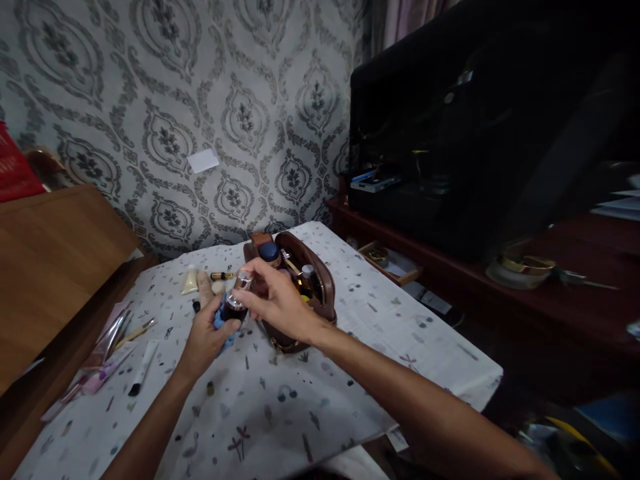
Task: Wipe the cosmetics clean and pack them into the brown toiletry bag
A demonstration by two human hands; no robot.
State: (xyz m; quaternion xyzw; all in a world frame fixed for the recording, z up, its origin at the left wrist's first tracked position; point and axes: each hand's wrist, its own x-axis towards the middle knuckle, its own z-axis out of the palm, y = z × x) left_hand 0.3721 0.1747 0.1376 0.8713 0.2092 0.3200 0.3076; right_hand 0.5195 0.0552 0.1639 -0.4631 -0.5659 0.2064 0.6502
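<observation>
My left hand (203, 339) is closed around a small dark bottle (234, 309), which looks like a perfume bottle, with a blue cloth (229, 341) bunched beneath the fingers. Thumb and fingers of my right hand (281, 301) pinch the bottle's clear and silver cap (243, 280). Whether the cap is seated or lifted, I cannot tell. Just behind the hands stands an open brown leather cosmetic bag (327, 283) holding several items, among them a dark blue round lid (269, 252). My right forearm hides part of the bag.
Left of the hands lie a cream tube (190, 281), a beige tube (204, 290) and a small gold-and-black tube (221, 275). A white tube (143, 368), brushes (135, 333) and pink pouches (103, 370) lie further left. An open drawer (407, 277) adjoins the table at right.
</observation>
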